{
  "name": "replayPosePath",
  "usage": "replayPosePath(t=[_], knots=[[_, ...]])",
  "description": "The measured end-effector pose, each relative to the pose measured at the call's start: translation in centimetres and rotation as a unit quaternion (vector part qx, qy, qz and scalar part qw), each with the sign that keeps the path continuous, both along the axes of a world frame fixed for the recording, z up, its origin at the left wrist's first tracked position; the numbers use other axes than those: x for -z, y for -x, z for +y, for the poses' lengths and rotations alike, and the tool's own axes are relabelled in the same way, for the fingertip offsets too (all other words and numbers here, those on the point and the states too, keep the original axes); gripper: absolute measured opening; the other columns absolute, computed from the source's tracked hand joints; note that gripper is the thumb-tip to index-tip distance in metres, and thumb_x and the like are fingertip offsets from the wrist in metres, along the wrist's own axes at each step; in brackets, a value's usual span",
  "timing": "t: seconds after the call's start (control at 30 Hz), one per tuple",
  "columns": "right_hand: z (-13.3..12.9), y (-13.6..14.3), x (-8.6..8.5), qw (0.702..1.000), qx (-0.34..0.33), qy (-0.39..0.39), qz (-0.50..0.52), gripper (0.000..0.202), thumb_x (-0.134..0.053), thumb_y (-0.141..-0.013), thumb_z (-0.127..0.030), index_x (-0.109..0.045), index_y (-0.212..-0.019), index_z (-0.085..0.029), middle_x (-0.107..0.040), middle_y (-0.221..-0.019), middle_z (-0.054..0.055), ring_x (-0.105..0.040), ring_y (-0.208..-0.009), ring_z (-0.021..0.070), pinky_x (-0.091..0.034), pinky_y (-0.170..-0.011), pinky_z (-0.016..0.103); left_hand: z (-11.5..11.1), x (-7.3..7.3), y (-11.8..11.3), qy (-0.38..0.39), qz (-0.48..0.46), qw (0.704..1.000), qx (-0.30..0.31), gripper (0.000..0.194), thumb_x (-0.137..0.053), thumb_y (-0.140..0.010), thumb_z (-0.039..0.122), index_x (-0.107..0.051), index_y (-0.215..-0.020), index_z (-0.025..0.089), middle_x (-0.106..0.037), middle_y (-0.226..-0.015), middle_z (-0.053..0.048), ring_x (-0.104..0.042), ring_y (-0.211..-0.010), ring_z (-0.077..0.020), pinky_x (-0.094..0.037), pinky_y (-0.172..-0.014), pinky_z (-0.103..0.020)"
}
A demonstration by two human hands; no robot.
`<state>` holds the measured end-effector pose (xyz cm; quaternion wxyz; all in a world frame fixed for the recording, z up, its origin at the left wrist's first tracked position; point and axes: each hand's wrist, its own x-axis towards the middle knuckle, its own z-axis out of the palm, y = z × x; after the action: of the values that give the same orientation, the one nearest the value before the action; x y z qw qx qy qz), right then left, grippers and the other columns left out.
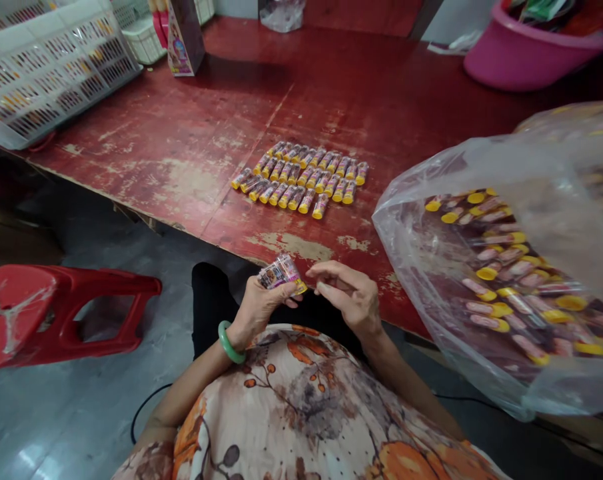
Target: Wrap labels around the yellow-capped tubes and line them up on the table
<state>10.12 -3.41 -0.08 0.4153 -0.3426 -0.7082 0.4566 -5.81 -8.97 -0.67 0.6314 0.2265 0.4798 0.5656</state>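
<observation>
Left hand (262, 303) grips small printed packets (283, 275) above the lap; right hand (348, 293) empty, fingers curled, just beside. At 12 o'clock, yellow-capped tubes (296, 175) in rows; at 2, plastic bag (431, 267) of similar tubes. Worn red table (381, 107); red stool (18, 313) at 9, grey floor (101, 413).

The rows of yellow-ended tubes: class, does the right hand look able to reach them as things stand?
Probably yes: the right hand appears empty, and no object shows between it and the nearest tubes on the red table.
</observation>
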Motion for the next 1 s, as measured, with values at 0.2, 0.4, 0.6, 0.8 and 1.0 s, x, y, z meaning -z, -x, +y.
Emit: replayPosePath(t=[0.2,0.4,0.6,0.8,1.0], knots=[[0.5,1.4,0.3,0.981,-0.017,0.188,0.036,0.029,-0.073,-0.069,-0.03,-0.068,-0.094,-0.015,-0.073,-0.082,0.007,-0.069,-0.072,0.0184,-0.056,-0.064,0.027,0.4,0.7,-0.4,-0.025,0.079,0.997,0.012,0.023,-0.082,-0.063,0.031,-0.069,-0.062,0.012,-0.065,-0.055,-0.003,-0.056,-0.046,-0.0117,-0.047,-0.049,-0.023],[3.8,0.2,-0.1,0.969,0.055,0.234,0.063,0.04,-0.075,-0.065,-0.036,-0.067,-0.097,-0.013,-0.071,-0.078,0.005,-0.064,-0.063,0.015,-0.048,-0.053,0.023,1.3,0.9,-0.1,0.014,-0.022,1.0,-0.006,0.036,-0.076,-0.07,0.042,-0.069,-0.083,0.01,-0.067,-0.064,-0.004,-0.06,-0.05,-0.0102,-0.046,-0.045,-0.018],[13.5,0.0,2.2,0.949,0.256,0.156,-0.095,0.03,-0.07,-0.066,-0.033,-0.063,-0.086,-0.012,-0.058,-0.053,-0.003,-0.047,-0.041,0.0087,-0.035,-0.041,0.02,1.7,0.2,0.2,0.066,-0.056,0.996,-0.03,0.033,-0.073,-0.074,0.04,-0.064,-0.084,0.01,-0.069,-0.074,-0.007,-0.067,-0.062,-0.015,-0.055,-0.055,-0.023],[16.7,2.1,3.8,0.949,0.258,0.106,-0.146,0.023,-0.071,-0.067,-0.025,-0.066,-0.086,-0.013,-0.062,-0.057,-0.002,-0.054,-0.045,0.0106,-0.041,-0.045,0.02,1.6,0.5,0.6,0.041,-0.08,0.995,-0.03,0.024,-0.073,-0.075,0.028,-0.063,-0.09,0.012,-0.072,-0.09,-0.01,-0.071,-0.076,-0.0221,-0.06,-0.066,-0.031],[17.8,-6.3,0.8,0.895,0.402,0.012,-0.191,0.018,-0.054,-0.078,-0.02,-0.068,-0.084,-0.012,-0.07,-0.089,0.012,-0.063,-0.087,0.0235,-0.048,-0.077,0.033,1.6,1.3,1.3,0.058,-0.059,0.995,-0.05,0.027,-0.076,-0.072,0.026,-0.063,-0.091,0.012,-0.073,-0.093,-0.01,-0.071,-0.074,-0.0191,-0.058,-0.063,-0.026]])
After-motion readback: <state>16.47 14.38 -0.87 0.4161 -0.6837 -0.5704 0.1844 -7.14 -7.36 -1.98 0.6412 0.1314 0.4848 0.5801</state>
